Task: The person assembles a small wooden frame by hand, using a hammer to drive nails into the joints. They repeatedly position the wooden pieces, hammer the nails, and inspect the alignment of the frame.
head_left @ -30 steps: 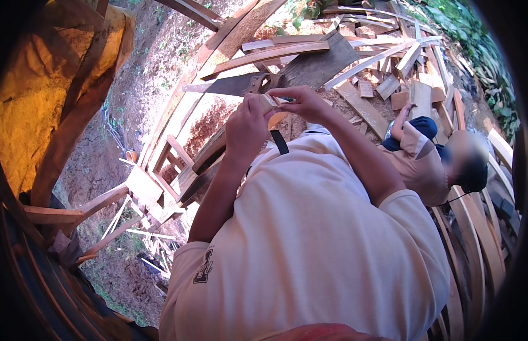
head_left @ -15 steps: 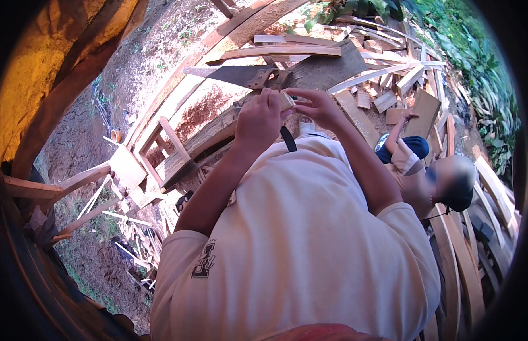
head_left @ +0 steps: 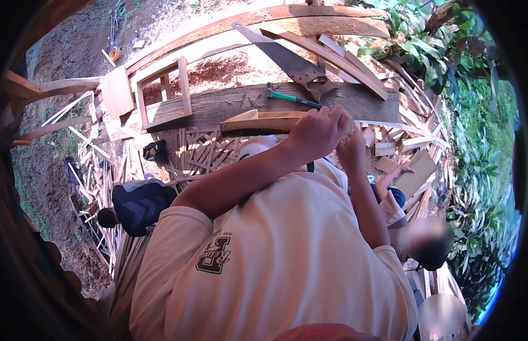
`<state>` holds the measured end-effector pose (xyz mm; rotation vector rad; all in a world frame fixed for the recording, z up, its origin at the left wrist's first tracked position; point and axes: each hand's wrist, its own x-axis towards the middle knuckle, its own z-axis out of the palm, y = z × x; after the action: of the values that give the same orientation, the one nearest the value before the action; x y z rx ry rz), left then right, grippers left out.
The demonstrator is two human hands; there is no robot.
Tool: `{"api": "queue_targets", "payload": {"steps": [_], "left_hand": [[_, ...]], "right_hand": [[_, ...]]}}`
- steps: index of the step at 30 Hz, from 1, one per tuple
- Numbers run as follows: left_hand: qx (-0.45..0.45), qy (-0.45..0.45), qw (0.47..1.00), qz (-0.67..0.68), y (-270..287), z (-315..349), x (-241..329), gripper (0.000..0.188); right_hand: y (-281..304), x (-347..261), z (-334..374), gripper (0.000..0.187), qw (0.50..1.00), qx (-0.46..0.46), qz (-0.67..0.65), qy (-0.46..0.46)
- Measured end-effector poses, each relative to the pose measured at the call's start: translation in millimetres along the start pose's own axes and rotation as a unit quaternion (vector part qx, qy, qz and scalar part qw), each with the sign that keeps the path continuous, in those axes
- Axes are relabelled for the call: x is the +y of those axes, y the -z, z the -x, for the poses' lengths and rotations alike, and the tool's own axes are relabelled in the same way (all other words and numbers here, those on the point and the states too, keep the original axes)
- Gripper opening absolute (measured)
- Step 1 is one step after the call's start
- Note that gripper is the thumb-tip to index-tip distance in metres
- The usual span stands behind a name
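A joined wooden frame piece (head_left: 269, 122), with a long strip and a shorter piece at its left end, is held before my chest. My left hand (head_left: 321, 133) is closed around its right part. At the right end, my right hand (head_left: 351, 149) grips it too, its fingers partly hidden behind the left hand. Just beyond lies a hammer (head_left: 285, 97) with a green and black handle, on a thick weathered plank (head_left: 218, 108). A handsaw (head_left: 292, 65) with a wooden handle rests across the plank's far side. Several nails (head_left: 249, 102) lie left of the hammer.
On the plank's left stands a rectangular wooden frame (head_left: 184, 85) beside a flat board (head_left: 116, 92). A person in dark clothing (head_left: 141, 204) is at left; another person's hand (head_left: 389, 181) is near a board (head_left: 416, 175) at right. Wood offcuts (head_left: 201, 150) cover the ground.
The wooden piece has swung from nearly end-on to lying crosswise, so its length shows. Both hands have moved right and lower in the picture. The view has shifted, revealing the hammer and the person at left.
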<state>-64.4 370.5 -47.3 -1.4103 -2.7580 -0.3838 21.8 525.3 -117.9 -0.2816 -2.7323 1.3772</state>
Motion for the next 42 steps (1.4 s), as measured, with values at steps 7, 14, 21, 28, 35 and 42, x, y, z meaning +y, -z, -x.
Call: {"api": "queue_targets", "payload": {"steps": [7,14,21,28,35,42], "left_hand": [[0.032,0.003,0.999,-0.024,-2.4,-4.8,7.7,0.033],[0.041,0.016,0.999,-0.004,-4.9,-4.0,9.4,0.029],[0.06,0.013,0.998,-0.012,-0.1,-9.4,9.1,0.029],[0.038,0.013,0.999,-0.001,4.9,-9.8,6.3,0.031],[0.044,0.016,0.999,0.002,2.2,-11.4,5.7,0.032],[0.03,0.007,0.999,0.01,5.9,-8.4,5.1,0.032]], "right_hand": [[-86.8,45.3,24.4,0.028,0.941,-0.251,0.039,-0.224],[-194.8,38.5,-72.3,0.012,0.99,-0.099,0.03,0.096],[-265.9,15.5,-128.7,0.013,0.961,-0.083,0.106,0.242],[-280.3,17.6,-135.8,0.01,0.952,-0.093,0.178,0.232],[-283.8,11.6,-133.8,0.007,0.935,-0.092,0.223,0.261],[-271.4,3.1,-128.4,0.025,0.964,-0.052,0.09,0.245]]}}
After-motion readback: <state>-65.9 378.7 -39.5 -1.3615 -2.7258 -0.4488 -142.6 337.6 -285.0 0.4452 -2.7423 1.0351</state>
